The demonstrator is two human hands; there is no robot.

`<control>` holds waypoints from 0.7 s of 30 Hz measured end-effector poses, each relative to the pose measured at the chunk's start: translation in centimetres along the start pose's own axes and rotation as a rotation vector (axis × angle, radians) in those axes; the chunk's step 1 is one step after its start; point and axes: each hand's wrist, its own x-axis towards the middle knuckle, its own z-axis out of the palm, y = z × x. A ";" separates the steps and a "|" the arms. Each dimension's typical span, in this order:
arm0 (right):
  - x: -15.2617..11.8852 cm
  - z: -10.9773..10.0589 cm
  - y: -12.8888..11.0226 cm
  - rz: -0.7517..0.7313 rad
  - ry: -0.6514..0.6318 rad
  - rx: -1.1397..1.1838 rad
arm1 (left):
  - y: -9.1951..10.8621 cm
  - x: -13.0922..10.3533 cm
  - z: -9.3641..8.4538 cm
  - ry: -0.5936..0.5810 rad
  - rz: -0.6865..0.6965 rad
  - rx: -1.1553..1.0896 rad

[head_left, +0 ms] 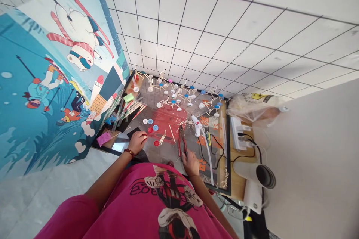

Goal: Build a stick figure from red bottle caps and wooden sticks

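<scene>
My left hand (pixel 137 142) is at the near left of the work board, fingers pinched on a small red piece that looks like a bottle cap (pixel 144 136). More red caps (pixel 156 143), blue caps (pixel 155 128) and a white cap (pixel 145 121) lie just beyond it. My right hand (pixel 191 163) is closed at the near edge, its fingertips beside the handle ends of red-handled pliers (pixel 182 143); what it holds, if anything, is hidden. Between the hands lie short wooden sticks (pixel 162 139) and one longer stick (pixel 172 133).
A white glue gun (pixel 197 125) with its cable lies right of the pliers. Several stick-and-cap models (pixel 175 93) line the back. Stick bundles (pixel 134 108) and a green block (pixel 128 98) are at left. A power strip (pixel 238 134) sits at right, below a plastic bag (pixel 249 106).
</scene>
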 end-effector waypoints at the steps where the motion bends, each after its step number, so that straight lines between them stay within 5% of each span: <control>1: 0.0 0.0 0.0 0.000 -0.001 0.001 | 0.0 0.0 0.0 0.003 -0.004 0.001; 7: 0.0 0.0 -0.1 0.010 -0.003 0.006 | 0.3 -0.5 -0.3 -0.017 -0.027 0.014; 16: 0.0 -0.2 -0.2 0.014 -0.008 0.009 | 5.5 1.1 0.6 -0.219 0.122 -0.010; 21: 0.0 -0.3 -0.2 0.006 -0.010 -0.002 | 6.0 2.2 1.0 -0.234 0.085 -0.003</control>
